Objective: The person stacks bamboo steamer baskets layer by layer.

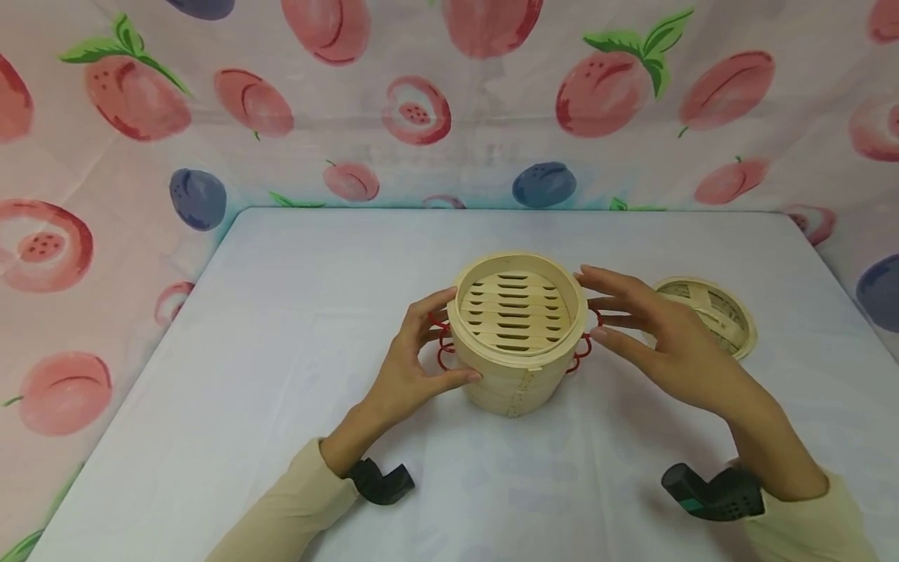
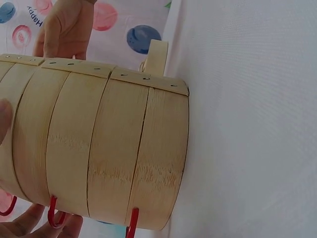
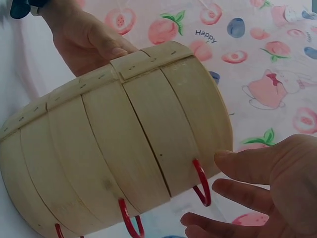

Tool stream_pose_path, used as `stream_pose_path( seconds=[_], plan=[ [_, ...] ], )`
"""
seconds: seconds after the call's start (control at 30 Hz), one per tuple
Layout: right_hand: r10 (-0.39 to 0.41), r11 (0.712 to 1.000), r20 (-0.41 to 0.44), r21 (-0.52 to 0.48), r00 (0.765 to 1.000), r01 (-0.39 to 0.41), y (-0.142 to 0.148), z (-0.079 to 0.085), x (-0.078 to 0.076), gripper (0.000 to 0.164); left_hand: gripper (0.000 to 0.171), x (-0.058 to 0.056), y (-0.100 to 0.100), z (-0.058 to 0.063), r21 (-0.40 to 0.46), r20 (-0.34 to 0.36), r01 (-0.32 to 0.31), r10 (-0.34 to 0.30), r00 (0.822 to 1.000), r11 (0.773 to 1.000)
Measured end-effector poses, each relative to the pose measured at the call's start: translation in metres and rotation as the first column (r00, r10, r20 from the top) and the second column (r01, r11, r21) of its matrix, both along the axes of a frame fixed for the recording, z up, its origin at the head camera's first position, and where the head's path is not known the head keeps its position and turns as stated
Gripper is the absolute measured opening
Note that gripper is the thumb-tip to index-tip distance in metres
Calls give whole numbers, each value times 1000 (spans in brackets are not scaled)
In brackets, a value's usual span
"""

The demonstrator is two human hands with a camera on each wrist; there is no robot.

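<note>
A round bamboo steamer (image 1: 516, 328) made of stacked tiers stands on the white table, its slatted inside facing up. Red rings (image 3: 201, 183) hang along both its sides. My left hand (image 1: 410, 359) holds its left side, thumb across the front and fingers reaching round behind the rings. On the opposite side, my right hand (image 1: 660, 336) has its fingers spread and fairly straight, with fingertips right at the upper rim and a red ring. In the right wrist view, the right thumb (image 3: 247, 163) lies close to the top edge.
A woven bamboo lid (image 1: 709, 312) with a strap handle lies on the table to the right, partly behind my right hand. The white tabletop (image 1: 316, 312) meets a fruit-print cloth (image 1: 485, 109) at the back and sides.
</note>
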State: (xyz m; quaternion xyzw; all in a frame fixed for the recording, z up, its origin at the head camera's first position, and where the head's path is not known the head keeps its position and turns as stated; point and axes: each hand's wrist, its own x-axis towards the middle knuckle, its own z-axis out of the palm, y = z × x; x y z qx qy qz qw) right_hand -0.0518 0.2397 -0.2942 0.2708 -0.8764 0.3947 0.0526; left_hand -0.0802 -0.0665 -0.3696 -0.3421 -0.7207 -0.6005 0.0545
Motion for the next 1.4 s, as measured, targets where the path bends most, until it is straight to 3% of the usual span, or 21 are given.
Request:
stream_pose_path(
  seconds=[0.13,0.27,0.5,0.73,0.93,1.1,1.13,1.2,1.4],
  plan=[
    [-39,999,-8,15,999,39,9,6,1,74,95,-1,1,0,9,10,9,-9,1000,1000],
    [-126,991,-24,36,992,127,26,10,4,73,96,-1,1,1,15,11,10,-10,1000,1000],
    [-273,962,-84,-18,958,272,67,-1,11,66,96,0,0,3,26,13,9,-10,1000,1000],
    [-492,871,-33,6,870,492,97,-26,18,57,95,-2,0,3,52,25,15,-17,1000,999],
    [-584,811,-19,-43,811,583,117,-55,26,51,95,-3,0,2,48,13,18,-18,1000,999],
    [-698,703,38,-149,715,695,132,-82,26,42,93,-4,1,2,59,19,23,-24,1000,998],
    [-708,687,53,-179,704,704,134,-86,25,41,93,-4,1,2,61,22,22,-24,999,998],
    [-708,677,76,-207,702,706,138,-94,25,41,92,-3,1,2,62,26,23,-25,999,998],
    [-647,727,98,-219,756,650,145,-108,25,42,93,-3,0,1,61,29,29,-31,999,998]
  ],
)
